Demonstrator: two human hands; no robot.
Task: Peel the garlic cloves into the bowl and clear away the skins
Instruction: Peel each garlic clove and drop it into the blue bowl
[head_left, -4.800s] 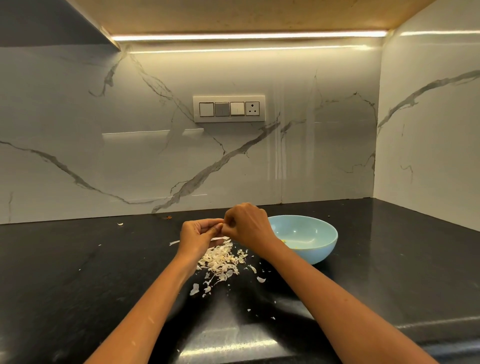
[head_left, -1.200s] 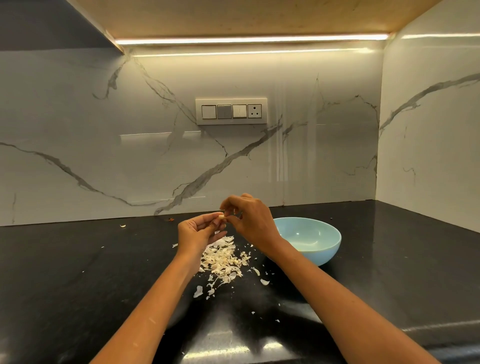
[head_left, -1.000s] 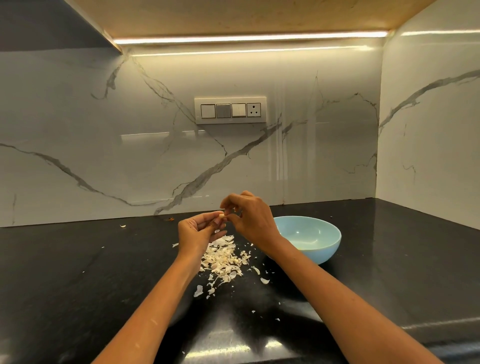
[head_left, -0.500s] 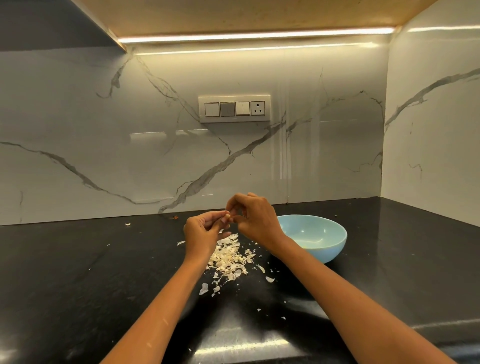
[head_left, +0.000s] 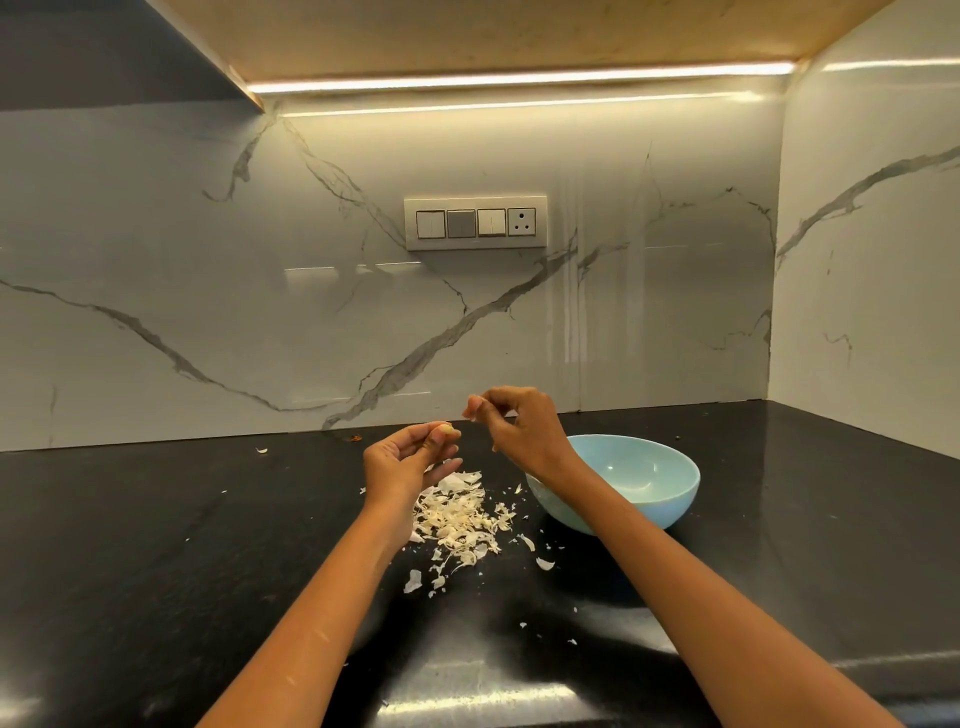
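Glossy black stone worktop (head_left: 156, 545), polished white marble-look backsplash with grey veins (head_left: 208, 291), smooth pale blue bowl (head_left: 670, 506), and dry, papery off-white garlic skins (head_left: 457, 522).

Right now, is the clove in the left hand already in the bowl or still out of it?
Out. The left hand pinches the garlic clove at its fingertips above the skins pile, apart from the blue bowl.

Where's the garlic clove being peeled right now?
In the head view, the pale garlic clove is pinched at the left hand's fingertips, above the heap of papery skins, left of the light blue bowl.
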